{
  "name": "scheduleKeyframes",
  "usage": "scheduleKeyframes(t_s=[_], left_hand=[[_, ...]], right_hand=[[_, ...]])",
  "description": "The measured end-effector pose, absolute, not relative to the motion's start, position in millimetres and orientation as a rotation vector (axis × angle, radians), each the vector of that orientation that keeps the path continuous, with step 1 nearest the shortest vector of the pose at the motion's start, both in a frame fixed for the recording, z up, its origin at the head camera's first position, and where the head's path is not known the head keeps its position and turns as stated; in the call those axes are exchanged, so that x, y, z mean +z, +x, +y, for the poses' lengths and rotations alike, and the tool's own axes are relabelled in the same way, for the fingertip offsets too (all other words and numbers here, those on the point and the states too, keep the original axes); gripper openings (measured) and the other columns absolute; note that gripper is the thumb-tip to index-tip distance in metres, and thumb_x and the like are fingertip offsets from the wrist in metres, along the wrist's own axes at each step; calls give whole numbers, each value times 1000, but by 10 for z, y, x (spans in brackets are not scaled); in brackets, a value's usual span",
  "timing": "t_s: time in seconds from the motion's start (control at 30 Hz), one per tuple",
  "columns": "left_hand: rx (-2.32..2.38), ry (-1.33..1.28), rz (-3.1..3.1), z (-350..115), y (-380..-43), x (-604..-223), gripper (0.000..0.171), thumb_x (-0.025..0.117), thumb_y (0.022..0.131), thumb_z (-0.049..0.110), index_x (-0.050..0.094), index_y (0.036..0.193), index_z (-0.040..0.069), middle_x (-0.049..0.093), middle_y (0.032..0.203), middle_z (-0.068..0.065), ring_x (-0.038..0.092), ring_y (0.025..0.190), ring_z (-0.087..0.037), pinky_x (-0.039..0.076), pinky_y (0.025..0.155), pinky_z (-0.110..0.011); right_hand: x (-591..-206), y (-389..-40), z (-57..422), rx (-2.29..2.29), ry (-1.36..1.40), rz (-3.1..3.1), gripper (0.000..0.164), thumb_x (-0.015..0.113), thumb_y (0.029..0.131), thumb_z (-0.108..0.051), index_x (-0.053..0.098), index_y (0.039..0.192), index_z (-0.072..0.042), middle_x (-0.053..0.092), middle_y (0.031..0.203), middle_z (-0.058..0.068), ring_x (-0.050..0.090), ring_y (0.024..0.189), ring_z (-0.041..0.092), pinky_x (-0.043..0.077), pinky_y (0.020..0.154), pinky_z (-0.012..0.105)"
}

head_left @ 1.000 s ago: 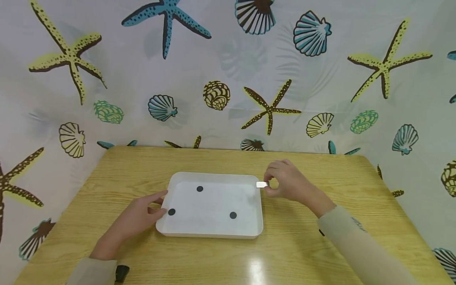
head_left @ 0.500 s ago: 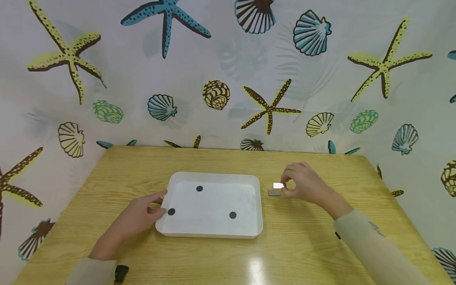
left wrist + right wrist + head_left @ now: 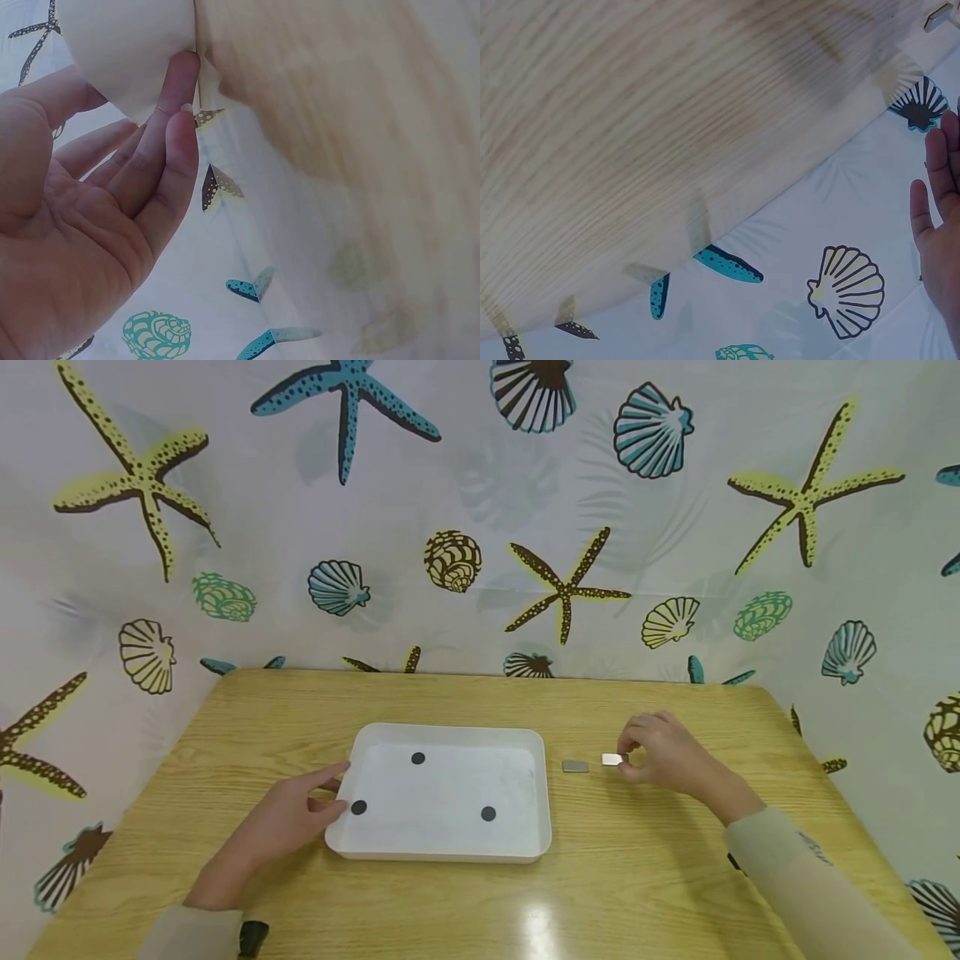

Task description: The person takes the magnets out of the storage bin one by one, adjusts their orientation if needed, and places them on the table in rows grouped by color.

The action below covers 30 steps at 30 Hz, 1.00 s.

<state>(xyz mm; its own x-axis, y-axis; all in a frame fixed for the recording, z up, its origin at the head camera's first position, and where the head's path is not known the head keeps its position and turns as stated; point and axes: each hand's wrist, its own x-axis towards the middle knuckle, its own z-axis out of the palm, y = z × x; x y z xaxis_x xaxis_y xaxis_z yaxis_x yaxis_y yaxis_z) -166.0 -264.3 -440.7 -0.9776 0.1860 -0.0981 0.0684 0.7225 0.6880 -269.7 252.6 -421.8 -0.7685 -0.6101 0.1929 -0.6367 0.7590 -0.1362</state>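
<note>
A shallow white tray [image 3: 450, 852] with three black round dots on its floor lies on the wooden table. At its left side my left hand [image 3: 277, 822] rests, thumb and index finger spread against the rim. In the left wrist view, relaxed fingertips [image 3: 182, 82] touch the tray's outer wall [image 3: 135, 45]. Right of the tray, my right hand [image 3: 667, 756] pinches a small, shiny silver rectangular block [image 3: 612, 760] between thumb and fingers, low over the table. A similar grey metal block [image 3: 575, 767] lies flat between that hand and the tray.
The wooden table [image 3: 420, 910] meets a hanging cloth [image 3: 405, 627] printed with starfish and shells at the back and sides. A dark wrist strap piece [image 3: 252, 937] shows beside the left sleeve.
My right hand has moved right, from the tray's right rim, carrying the silver block past the grey block, which has come into view on the table. The left hand and tray stay put.
</note>
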Motion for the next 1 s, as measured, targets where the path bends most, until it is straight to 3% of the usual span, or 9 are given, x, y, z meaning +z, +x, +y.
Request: scheduleKeyframes(t_s=[0.33,1.0], left_hand=[[1085,215,2773,-2648,-1663,-4406,61,67,99,16,45,154,1,66,133,-27,72,99,-28,56,72,-28],[1058,230,2796,-2665,-1662,-4405,61,68,99,17,46,153,0,67,129,-25,69,92,-23,53,68,-26]], right_hand=[[-4323,-2724,2735,264,963,-2865,7,78,83,-15,71,83,-18,68,85,-6,62,84,16,47,91,49],[-4490,-2786,2905,273,908,-3008,6,80,86,-19,74,87,-19,69,91,-7,62,88,15,45,92,51]])
